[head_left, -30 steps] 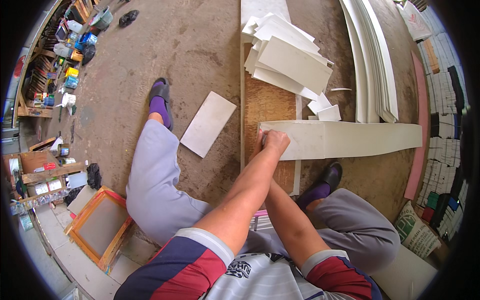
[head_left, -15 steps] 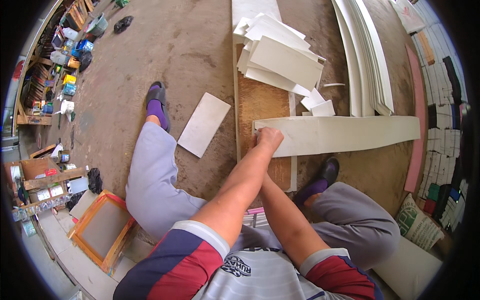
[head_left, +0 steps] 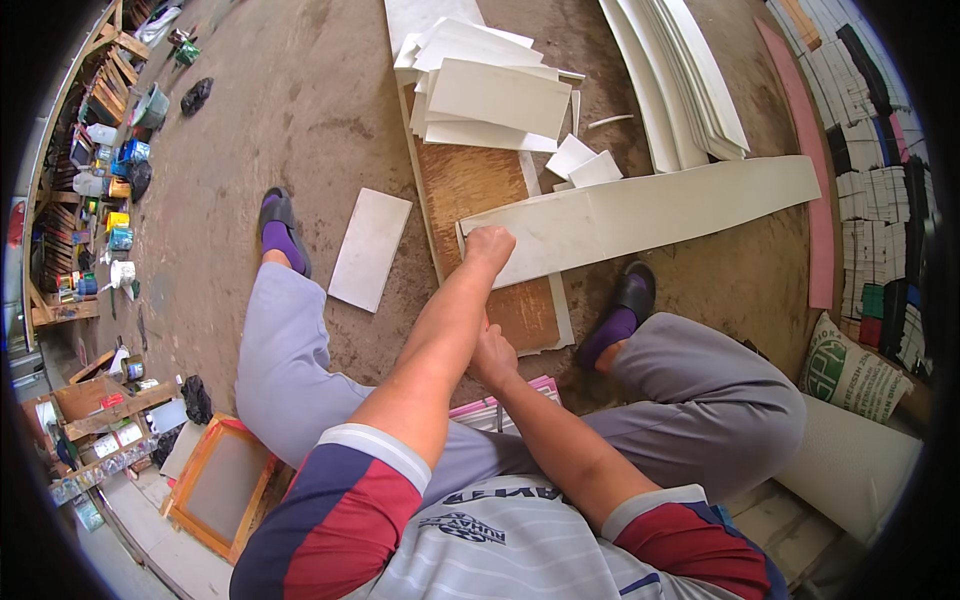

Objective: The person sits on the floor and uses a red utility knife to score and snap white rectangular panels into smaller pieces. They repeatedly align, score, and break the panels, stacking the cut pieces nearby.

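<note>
A long white flexible strip lies slantwise across a brown wooden board. My left hand is closed and bears down on the strip's left end. A faint straight edge crosses the strip right of that hand, perhaps a piece laid on top. Closer to my body, my right hand is closed beside my left forearm, off the strip; whatever it holds is hidden. A fanned pile of white rectangular pieces rests on the board's far part. One white rectangular piece lies on the floor to the left.
Small white offcuts lie beyond the strip. Long white sheets are stacked at far right, near a pink strip. A wood-framed screen, paint containers and a printed sack stand around. My feet flank the board.
My right hand has drawn back toward my body from beside the left hand. My left hand stays on the strip's end. The whole view has shifted and turned slightly.
</note>
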{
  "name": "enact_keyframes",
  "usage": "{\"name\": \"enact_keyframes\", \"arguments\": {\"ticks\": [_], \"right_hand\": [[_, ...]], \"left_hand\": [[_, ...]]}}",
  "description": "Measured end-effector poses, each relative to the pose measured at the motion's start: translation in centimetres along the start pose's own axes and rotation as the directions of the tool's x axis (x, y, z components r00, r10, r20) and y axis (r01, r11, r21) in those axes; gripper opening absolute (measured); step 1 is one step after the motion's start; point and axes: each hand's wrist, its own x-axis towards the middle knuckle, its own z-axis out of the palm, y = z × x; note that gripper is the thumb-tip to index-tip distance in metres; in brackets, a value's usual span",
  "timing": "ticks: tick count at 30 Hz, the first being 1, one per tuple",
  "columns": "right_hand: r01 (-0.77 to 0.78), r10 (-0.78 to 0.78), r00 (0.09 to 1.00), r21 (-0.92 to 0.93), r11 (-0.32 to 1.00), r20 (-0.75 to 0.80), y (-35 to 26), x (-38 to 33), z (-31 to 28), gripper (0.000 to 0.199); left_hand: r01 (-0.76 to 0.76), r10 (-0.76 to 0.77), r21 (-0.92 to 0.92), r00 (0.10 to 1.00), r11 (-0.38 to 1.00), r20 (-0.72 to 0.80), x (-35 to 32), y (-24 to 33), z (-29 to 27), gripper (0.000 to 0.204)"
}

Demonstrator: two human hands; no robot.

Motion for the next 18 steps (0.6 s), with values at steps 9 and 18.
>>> {"name": "enact_keyframes", "arguments": {"ticks": [9,18], "right_hand": [[0.006,-0.006,1.0,0.033,0.999,-0.006,1.1,-1.5,0.1,0.076],[0.104,-0.039,0.928,0.157,0.982,-0.371,7.6,-0.7,1.7,0.041]], "left_hand": [[0.012,-0.011,0.029,1.0,1.0,-0.026,-0.8,-0.1,-0.1,0.018],[0.024,-0.105,-0.422,0.98,0.906,-0.17,-2.6,-3.0,0.4,0.025]]}}
